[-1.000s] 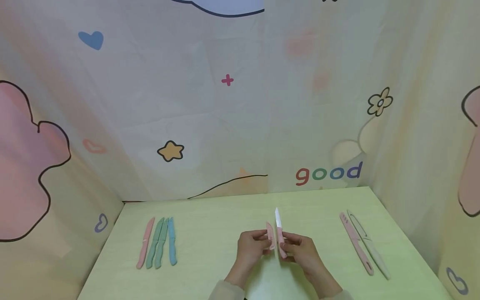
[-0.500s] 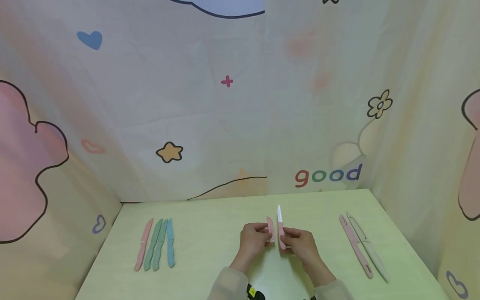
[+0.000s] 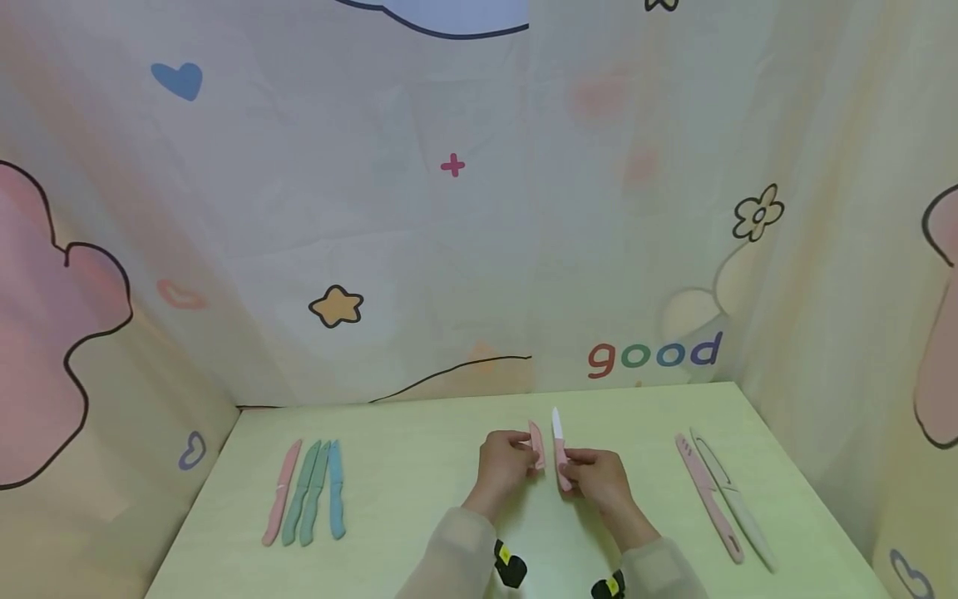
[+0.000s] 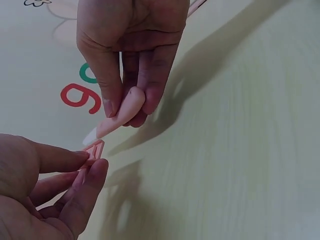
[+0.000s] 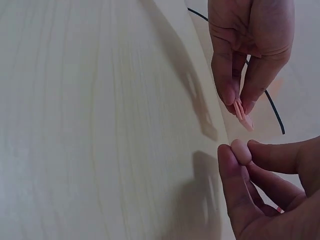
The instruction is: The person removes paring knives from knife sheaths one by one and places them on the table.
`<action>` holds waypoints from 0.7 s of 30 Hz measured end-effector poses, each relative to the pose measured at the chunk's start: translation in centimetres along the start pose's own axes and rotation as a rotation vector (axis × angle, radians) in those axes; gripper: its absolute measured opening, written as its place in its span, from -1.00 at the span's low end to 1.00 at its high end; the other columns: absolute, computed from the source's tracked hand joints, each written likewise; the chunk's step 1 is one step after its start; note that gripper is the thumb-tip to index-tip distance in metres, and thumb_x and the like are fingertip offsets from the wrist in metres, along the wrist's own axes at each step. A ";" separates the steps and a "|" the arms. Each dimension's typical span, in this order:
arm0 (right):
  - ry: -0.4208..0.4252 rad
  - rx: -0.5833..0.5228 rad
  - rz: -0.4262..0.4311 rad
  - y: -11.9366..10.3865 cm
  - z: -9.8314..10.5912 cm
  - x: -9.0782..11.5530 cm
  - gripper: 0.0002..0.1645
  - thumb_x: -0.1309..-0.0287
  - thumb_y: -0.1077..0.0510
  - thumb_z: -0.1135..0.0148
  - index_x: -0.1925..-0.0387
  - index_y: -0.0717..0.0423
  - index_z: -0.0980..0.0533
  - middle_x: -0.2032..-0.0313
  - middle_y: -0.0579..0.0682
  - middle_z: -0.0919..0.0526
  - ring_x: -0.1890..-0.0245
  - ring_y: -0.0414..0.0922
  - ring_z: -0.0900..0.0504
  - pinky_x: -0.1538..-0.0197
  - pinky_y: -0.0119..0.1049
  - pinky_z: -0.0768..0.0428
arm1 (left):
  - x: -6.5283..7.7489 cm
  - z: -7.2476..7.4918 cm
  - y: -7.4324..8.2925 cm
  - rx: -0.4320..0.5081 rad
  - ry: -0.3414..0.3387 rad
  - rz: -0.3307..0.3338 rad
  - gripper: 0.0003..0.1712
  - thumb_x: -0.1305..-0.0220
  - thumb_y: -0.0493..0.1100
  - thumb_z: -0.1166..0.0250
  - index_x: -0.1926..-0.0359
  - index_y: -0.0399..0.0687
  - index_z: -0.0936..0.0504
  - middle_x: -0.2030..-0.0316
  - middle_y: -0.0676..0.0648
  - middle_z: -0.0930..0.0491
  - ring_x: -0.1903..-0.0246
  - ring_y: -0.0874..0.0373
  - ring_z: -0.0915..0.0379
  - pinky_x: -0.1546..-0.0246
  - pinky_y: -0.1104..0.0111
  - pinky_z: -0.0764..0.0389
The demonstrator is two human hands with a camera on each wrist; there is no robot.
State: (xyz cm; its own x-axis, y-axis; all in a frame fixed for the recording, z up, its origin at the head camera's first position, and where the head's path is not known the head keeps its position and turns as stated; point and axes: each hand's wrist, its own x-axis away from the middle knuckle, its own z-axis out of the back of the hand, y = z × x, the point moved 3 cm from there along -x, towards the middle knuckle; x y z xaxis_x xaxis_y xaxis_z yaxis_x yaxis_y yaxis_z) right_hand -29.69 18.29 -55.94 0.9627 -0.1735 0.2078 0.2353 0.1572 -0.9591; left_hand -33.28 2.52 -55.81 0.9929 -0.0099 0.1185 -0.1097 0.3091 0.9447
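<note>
My left hand (image 3: 505,464) pinches a pink blade sheath (image 3: 535,441) between thumb and fingers, above the middle of the table. Beside it, my right hand (image 3: 604,482) grips the pink handle of a small knife (image 3: 561,457), its bare white blade pointing away from me. A narrow gap parts knife and sheath in the head view. The left wrist view shows the sheath's slotted end (image 4: 98,150) close to the knife's handle (image 4: 122,112), which hides most of the blade. In the right wrist view, the rounded handle end (image 5: 241,152) sits between my fingertips.
On the left of the table lie a pink knife (image 3: 281,492), two green knives (image 3: 301,492) and a blue knife (image 3: 336,491), side by side. A larger pink knife (image 3: 707,495) and a pale, slotted long tool (image 3: 737,503) lie at right. A printed curtain (image 3: 419,249) surrounds the table.
Both hands have moved forward over the table, still holding sheath and knife. The gap between the two has widened a little. More of both sleeves shows.
</note>
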 end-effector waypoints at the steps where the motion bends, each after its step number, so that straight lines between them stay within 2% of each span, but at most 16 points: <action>1: 0.005 0.011 -0.002 0.0 0.0 -0.2 -0.63 -0.09 0.38 -0.29 0.02 0.40 -0.57 0.26 0.21 -0.64 0.45 -0.07 -0.63 0.40 -0.25 -0.74 | -0.2 0.0 0.1 -0.006 -0.001 -0.001 -0.66 -0.09 -0.37 -0.36 0.05 -0.28 -0.66 0.47 -0.06 -0.67 0.56 0.10 -0.59 0.59 0.45 -0.60; 8: 0.050 0.153 0.001 0.1 0.0 -1.4 -0.67 -0.05 0.31 -0.33 0.10 0.35 -0.62 0.18 0.25 -0.67 0.41 -0.14 -0.58 0.45 -0.40 -0.64 | -1.6 -0.4 -0.2 -0.062 0.012 0.018 -0.66 -0.06 -0.37 -0.37 0.07 -0.29 -0.67 0.57 -0.03 -0.64 0.64 0.19 -0.55 0.65 0.49 -0.54; 13: 0.068 0.234 0.027 -0.1 -0.2 -1.9 -0.67 -0.04 0.28 -0.34 0.12 0.34 -0.63 0.17 0.25 -0.67 0.36 -0.10 -0.57 0.46 -0.41 -0.59 | -2.8 -0.6 -0.9 -0.102 0.027 0.035 -0.66 -0.05 -0.37 -0.37 0.07 -0.27 -0.67 0.57 0.00 -0.62 0.70 0.23 -0.51 0.69 0.53 -0.49; 16: 0.082 0.290 0.043 -0.3 -0.3 -2.2 -0.68 -0.03 0.25 -0.35 0.13 0.32 -0.64 0.17 0.24 -0.69 0.33 -0.07 -0.57 0.43 -0.38 -0.57 | -3.2 -0.8 -0.8 -0.154 0.035 0.018 -0.65 -0.03 -0.37 -0.37 0.08 -0.27 -0.68 0.58 -0.01 -0.64 0.71 0.24 -0.50 0.68 0.53 -0.47; 21: 0.099 0.384 0.071 -0.8 -0.7 -2.7 -0.69 -0.01 0.20 -0.37 0.18 0.27 -0.68 0.21 0.18 -0.72 0.30 -0.04 -0.56 0.40 -0.34 -0.52 | -3.4 -0.9 -0.3 -0.260 0.051 0.011 -0.66 0.03 -0.34 -0.38 0.13 -0.21 -0.71 0.42 -0.05 -0.70 0.54 0.18 -0.49 0.56 0.47 -0.52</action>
State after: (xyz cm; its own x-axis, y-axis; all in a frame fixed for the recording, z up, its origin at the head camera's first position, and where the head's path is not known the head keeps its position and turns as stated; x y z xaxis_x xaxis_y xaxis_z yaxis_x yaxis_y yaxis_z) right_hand -32.61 17.93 -55.93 0.9651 -0.2392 0.1065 0.2201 0.5208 -0.8248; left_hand -36.55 3.36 -56.77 0.9935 0.0409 0.1062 -0.1114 0.5428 0.8325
